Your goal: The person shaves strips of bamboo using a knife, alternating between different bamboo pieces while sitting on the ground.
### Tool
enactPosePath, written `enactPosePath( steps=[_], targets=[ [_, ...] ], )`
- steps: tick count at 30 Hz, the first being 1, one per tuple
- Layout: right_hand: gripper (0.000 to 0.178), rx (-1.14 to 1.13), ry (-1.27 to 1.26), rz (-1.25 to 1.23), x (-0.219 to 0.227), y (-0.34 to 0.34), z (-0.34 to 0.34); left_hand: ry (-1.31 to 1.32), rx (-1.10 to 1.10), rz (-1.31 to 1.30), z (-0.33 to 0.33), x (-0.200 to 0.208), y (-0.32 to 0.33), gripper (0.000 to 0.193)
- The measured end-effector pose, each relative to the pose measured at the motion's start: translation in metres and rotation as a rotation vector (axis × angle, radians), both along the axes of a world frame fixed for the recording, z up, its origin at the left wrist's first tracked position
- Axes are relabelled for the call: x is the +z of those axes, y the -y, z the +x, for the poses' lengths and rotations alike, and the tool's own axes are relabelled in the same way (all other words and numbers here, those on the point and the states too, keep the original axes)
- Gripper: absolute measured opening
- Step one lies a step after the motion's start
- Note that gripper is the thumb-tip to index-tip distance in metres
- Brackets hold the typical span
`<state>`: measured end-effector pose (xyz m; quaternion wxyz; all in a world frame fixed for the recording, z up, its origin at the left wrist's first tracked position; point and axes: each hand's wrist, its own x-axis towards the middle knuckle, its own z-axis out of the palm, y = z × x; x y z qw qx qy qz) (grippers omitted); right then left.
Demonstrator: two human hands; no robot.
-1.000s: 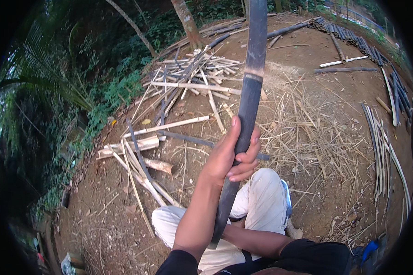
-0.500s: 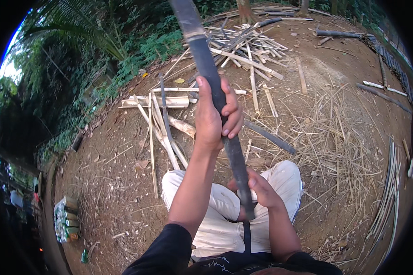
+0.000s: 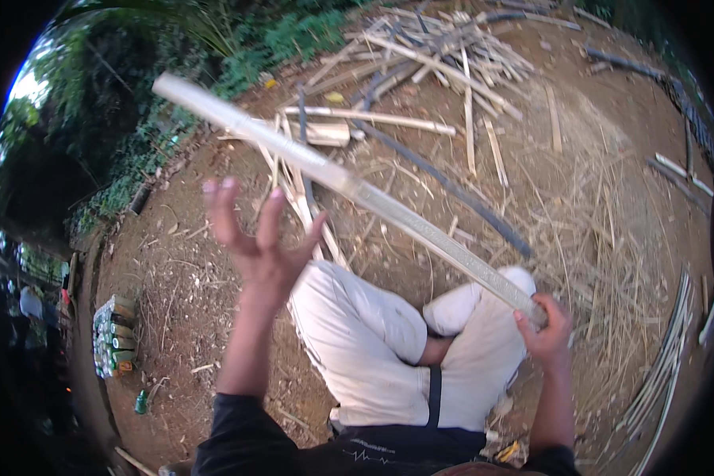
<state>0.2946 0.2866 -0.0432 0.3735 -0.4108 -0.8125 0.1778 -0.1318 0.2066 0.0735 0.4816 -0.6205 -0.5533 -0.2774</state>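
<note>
One head-worn fisheye view, looking steeply down from above the person's lap. Close on the raised left hand (image 3: pixel 254 238) and right hand (image 3: pixel 543 329); the dirt ground (image 3: pixel 611 198) curves away, straight edges bending near the dark round rim.

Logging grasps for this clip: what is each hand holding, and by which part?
The right hand grips the long pale bamboo strip at its near end. The left hand is open, fingers spread, holding nothing.

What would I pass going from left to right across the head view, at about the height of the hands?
Stack of green bottles → open left hand → light trousers → right hand gripping the pale bamboo strip → bundle of thin slats.
</note>
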Motion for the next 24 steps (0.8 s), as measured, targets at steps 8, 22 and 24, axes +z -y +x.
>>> enactPosePath(
  steps=[8, 22, 24],
  targets=[
    [0.042, 0.265, 0.267, -0.044, 0.008, -0.013, 0.024, 0.049, -0.066, -1.195, -0.064, -0.034, 0.059, 0.083],
    [0.043, -1.007, -0.071, -0.25, -0.117, 0.0, 0.112, 1.743, -0.185, -2.227, 0.098, -0.136, 0.123, 0.062],
    [0.02, -0.715, 0.355, -0.471, -0.195, 0.044, 0.115, 2.292, -0.391, -2.301, 0.117, -0.131, 0.096, 0.069]
  ],
)
